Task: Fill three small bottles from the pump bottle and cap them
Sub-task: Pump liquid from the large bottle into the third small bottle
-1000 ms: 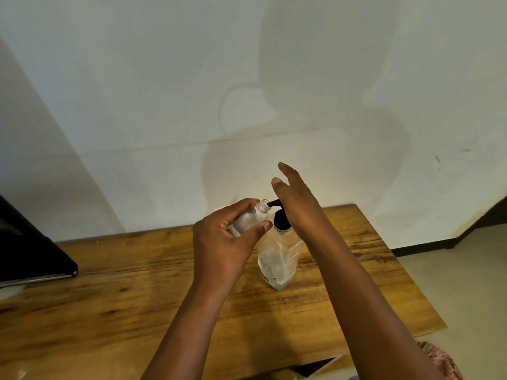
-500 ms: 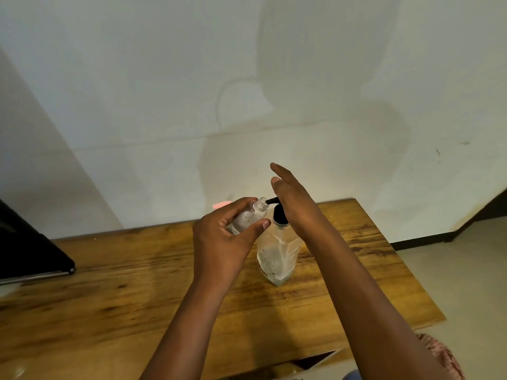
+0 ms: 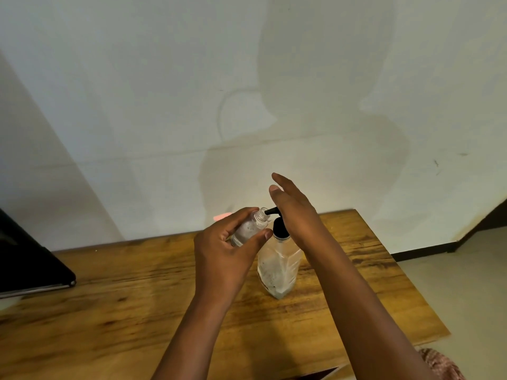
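Little has moved since the earlier frames: both hands keep their places over the pump bottle [image 3: 277, 266] at the middle of the frame, and only the view has drifted slightly, so the worktop's [image 3: 109, 297] far edge sits a touch lower against the wall.

At centre, the left hand [image 3: 222, 250] grips a small clear bottle [image 3: 248, 227], fingers curled over its top side and thumb pressed along the underside. That bottle is tilted, its open threaded neck pointing up and to the right, meeting the tip of the black spout [image 3: 270, 211]. It has no cap on.

Just right of centre, the right hand [image 3: 295, 212] lies flat on the pump head, fingers straight and stretched toward the upper left, palm down over the black collar. It curls round nothing; it only presses.

The pump bottle stands upright on the worktop, clear-walled, with pale speckled contents low inside. A dark flat object [image 3: 27, 259] rests at the left edge of the frame, and a bit of pink [image 3: 222, 216] shows behind the left hand's fingers.
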